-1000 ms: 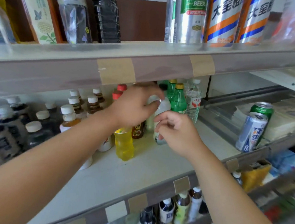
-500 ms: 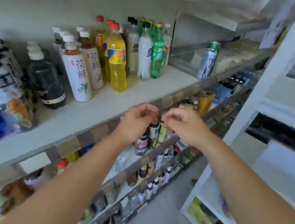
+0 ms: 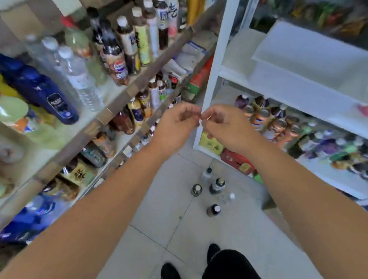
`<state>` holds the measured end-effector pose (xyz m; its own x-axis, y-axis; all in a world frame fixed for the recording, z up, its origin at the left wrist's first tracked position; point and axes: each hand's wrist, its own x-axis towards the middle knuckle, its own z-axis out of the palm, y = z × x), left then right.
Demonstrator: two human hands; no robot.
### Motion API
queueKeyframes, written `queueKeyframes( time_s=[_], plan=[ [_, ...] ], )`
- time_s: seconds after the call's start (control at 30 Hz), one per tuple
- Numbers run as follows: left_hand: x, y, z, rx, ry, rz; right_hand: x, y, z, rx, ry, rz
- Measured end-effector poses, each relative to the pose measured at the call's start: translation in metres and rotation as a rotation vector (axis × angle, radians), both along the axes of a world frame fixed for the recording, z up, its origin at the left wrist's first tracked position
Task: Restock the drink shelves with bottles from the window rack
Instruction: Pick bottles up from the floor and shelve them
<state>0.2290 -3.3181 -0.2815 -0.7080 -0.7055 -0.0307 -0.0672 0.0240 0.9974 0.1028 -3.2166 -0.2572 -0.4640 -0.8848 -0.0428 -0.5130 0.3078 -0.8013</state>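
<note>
My left hand and right hand hang loosely curled, fingertips near touching, carrying no bottle and so free for the next pick; several loose bottles stand on the floor beyond them, the drink shelves at left hold crowded rows, the white rack at right holds more.

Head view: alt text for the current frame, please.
The left hand and right hand meet mid-frame with fingers curled; whether they pinch anything is unclear. Stocked drink shelves run along the left, a white rack holding drinks stands right, and a few bottles stand on the floor.
</note>
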Motion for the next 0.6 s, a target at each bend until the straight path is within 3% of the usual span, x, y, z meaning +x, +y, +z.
queueKeyframes(
  time_s=[0.33,0.6],
  plan=[
    [-0.061,0.042,-0.155,-0.009,-0.202,-0.02,-0.05,0.049,-0.15,0.18,0.026,-0.043],
    [-0.095,0.061,-0.339,0.005,-0.246,0.035,-0.092,0.087,-0.35,0.295,-0.001,-0.071]
  ],
)
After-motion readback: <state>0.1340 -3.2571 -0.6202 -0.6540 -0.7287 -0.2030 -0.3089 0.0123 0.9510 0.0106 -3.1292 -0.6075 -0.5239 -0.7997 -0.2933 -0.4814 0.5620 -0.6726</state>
